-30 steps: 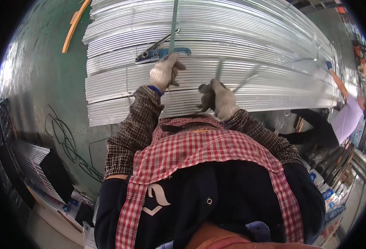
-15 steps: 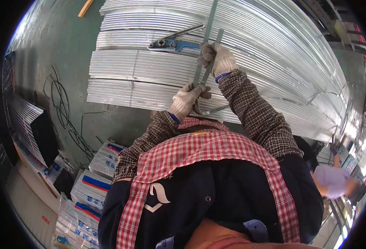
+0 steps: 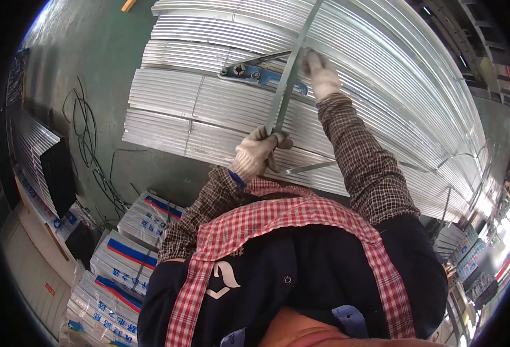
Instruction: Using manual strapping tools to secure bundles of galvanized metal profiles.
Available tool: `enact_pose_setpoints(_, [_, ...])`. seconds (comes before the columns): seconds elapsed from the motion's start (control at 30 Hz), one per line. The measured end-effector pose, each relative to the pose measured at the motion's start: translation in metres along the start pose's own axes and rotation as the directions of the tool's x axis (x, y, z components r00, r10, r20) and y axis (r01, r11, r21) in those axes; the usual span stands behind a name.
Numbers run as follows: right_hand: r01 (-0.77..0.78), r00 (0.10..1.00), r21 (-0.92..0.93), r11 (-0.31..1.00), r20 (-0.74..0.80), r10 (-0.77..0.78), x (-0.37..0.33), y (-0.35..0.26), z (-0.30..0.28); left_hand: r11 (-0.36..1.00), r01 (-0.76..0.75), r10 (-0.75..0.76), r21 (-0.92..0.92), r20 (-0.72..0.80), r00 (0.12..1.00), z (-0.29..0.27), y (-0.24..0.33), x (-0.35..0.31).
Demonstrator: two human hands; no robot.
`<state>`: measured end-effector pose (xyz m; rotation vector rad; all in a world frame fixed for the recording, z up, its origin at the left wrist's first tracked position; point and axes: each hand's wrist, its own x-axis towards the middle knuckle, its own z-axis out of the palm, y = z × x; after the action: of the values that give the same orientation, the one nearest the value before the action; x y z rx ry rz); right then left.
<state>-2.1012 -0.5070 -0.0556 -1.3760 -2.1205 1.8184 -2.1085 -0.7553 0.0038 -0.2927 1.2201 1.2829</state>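
My left hand (image 3: 261, 151), in a white knit glove with grey fingertips, pinches a green-grey strapping band (image 3: 285, 87) at the near edge of the metal stack. The band runs up and away from it across the silvery ribbed profiles (image 3: 168, 87). My gloved right hand (image 3: 322, 72) is just right of the band, over the stack; motion blurs its fingers, so what they hold, if anything, cannot be made out. A blue hand strapping tool (image 3: 261, 75) with a dark lever lies on the profiles, left of the right hand, the band crossing over it.
Another length of strap (image 3: 318, 167) curves along the near edge toward the right. Plastic-wrapped white packages (image 3: 122, 263) with blue and red bands stand at lower left. Loose black cable (image 3: 84, 133) lies on the green floor. Dark-ended profiles (image 3: 55, 173) stack at far left.
My right hand has come off the crossing straps, moving up and right. The left hand keeps its pinch. The two strap lengths now lie closer together, and the person at right is gone from view.
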Motion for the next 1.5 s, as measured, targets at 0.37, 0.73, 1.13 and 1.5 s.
enact_pose_setpoints(0.37, [-0.065,0.88,-0.763,0.643,0.259,0.397,-0.037,-0.034,-0.016,0.992,-0.093,0.088,0.083,0.058,0.994,-0.001,0.002,0.004])
enact_pose_setpoints(0.73, [-0.224,0.973,-0.777,0.588,-0.147,0.176,-0.164,0.103,-0.081,0.957,0.136,-0.113,0.255,-0.105,0.988,0.011,0.019,0.09])
enact_pose_setpoints(1.13, [-0.562,0.816,-0.37,0.74,-0.102,0.569,-0.148,0.022,-0.143,0.859,0.311,-0.192,0.407,-0.307,0.932,0.034,0.02,0.099])
enact_pose_setpoints(1.5, [-0.496,0.858,-0.023,0.868,0.138,0.494,-0.155,0.111,-0.121,0.941,0.119,-0.089,0.316,-0.108,0.99,0.016,-0.004,0.082])
